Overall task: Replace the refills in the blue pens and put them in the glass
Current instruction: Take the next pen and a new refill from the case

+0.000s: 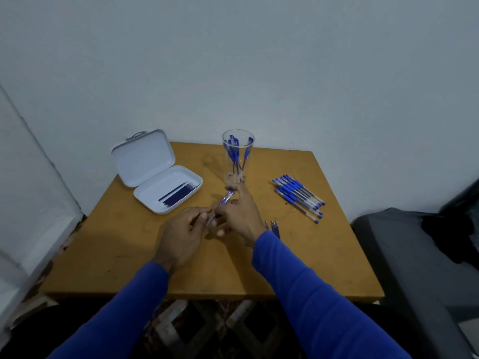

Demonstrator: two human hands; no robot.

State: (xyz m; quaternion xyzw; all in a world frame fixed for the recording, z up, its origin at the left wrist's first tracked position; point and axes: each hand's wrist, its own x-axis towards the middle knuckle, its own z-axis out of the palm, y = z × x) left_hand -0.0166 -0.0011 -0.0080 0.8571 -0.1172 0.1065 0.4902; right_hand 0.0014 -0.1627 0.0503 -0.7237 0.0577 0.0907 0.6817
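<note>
While held at frame centre, pen (pixel 225 200) pinched by left hand (pixel 181 237) and right hand (pixel 239 216); glass (pixel 238 156) just above.

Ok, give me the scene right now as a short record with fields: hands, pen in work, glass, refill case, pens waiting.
left hand: grips the lower end of the pen in work
right hand: pinches the same pen, some fingers spread
pen in work: held above the table, tilted
glass: upright, several blue pens inside
refill case: open, dark refills in the tray
pens waiting: lying in a bunch right of the glass
</note>
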